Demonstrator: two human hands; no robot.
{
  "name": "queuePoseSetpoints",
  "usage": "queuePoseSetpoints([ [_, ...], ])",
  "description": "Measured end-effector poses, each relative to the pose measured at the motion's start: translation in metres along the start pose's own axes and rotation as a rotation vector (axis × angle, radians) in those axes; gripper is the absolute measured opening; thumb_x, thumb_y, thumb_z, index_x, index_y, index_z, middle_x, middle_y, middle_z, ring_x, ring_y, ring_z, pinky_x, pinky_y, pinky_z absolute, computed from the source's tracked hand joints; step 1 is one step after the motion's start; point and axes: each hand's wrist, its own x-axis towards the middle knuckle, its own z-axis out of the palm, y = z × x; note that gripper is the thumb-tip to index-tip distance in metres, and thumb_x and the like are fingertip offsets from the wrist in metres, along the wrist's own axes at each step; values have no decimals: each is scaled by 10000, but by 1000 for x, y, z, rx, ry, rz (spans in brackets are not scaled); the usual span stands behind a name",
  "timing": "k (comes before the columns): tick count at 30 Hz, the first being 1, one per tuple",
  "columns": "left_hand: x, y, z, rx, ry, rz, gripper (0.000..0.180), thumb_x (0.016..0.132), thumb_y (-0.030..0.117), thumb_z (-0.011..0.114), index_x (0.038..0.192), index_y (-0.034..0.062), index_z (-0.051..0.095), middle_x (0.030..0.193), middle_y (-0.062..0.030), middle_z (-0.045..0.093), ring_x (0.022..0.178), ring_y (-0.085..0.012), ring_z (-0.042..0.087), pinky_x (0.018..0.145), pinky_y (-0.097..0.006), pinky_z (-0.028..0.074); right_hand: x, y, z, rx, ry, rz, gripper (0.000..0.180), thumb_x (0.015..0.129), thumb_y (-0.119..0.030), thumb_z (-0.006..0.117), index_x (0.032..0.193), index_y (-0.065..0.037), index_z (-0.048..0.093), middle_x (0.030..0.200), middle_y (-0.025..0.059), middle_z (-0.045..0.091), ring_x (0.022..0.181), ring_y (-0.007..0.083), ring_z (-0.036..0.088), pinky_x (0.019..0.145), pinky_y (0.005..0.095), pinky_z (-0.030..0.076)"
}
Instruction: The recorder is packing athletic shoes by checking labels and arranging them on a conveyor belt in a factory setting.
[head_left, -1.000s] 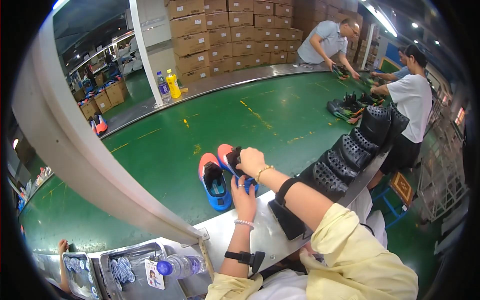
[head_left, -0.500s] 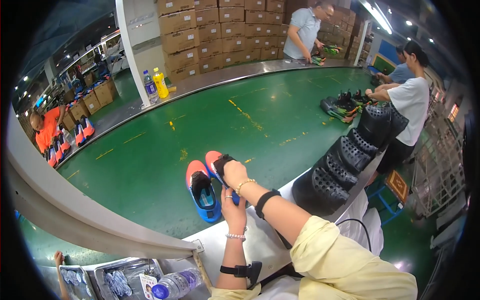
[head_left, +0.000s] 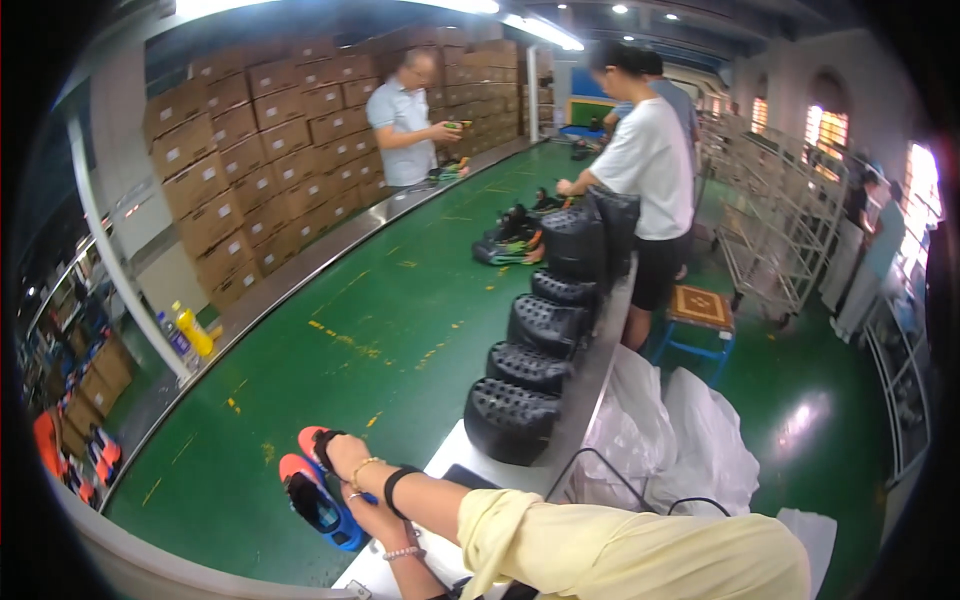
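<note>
A pair of blue sneakers with coral-orange toes stands on the green work surface at the lower left. My right hand (head_left: pixel 347 456) is closed at the dark collar of the right-hand sneaker (head_left: pixel 309 438), its fingertips hidden at the opening. My left hand (head_left: pixel 374 514) is closed around the heel of that same sneaker, below my right hand and mostly covering the blue rear part. The other sneaker (head_left: pixel 330 512) stands just to the left, upright, its dark opening showing a light blue insole. Neither hand holds it.
Black perforated molded blocks (head_left: pixel 515 415) line the right edge of the green belt (head_left: pixel 250 480). Dark sneakers (head_left: pixel 505 240) stand farther along, beside a co-worker in white (head_left: pixel 640 160). White plastic bags (head_left: pixel 690 440), a cable and a stool (head_left: pixel 700 308) are at right. Bottles (head_left: pixel 193 328) stand far left.
My view has swung right, so the sneakers and hands appear farther left and lower. Both hands stay on the same sneaker. The co-worker across the belt now holds a shoe higher.
</note>
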Motion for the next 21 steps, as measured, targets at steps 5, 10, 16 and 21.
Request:
queuePoseSetpoints([
  [5, 8, -2, 6, 70, 8, 122, 382, 837, -8, 586, 1211, -54, 528, 1179, -173, 606, 1071, -296, 580, 954, -351, 422, -23, 10, -34, 144, -32, -101, 232, 780, -114, 640, 952, 40, 615, 879, 262, 666, 854, 400, 668, 747, 461, 551],
  [10, 14, 35, -4, 48, 153, 421, 394, 817, -1, 635, 1191, -57, 521, 1231, -188, 559, 1100, -292, 552, 930, -362, 434, -113, 5, -140, 997, -60, -303, 242, 917, -222, 597, 980, 9, 567, 784, 121, 659, 776, 194, 656, 664, 328, 495],
  [16, -45, 207, -42, -468, -14, 478, 100, 873, 25, 557, 817, -44, 603, 784, -109, 614, 707, -177, 568, 630, -284, 473, -287, 11, -329, 1715, -155, -743, 435, 969, -439, 500, 909, -8, 513, 705, 89, 595, 499, 143, 545, 467, 232, 443],
  [21, -74, 242, -35, -628, -101, 564, 54, 884, 6, 502, 851, -29, 525, 704, -105, 542, 610, -169, 486, 575, -275, 432, -348, -2, -384, 1659, -136, -1276, 439, 919, -363, 613, 846, 67, 660, 785, 173, 689, 615, 274, 672, 536, 323, 527],
])
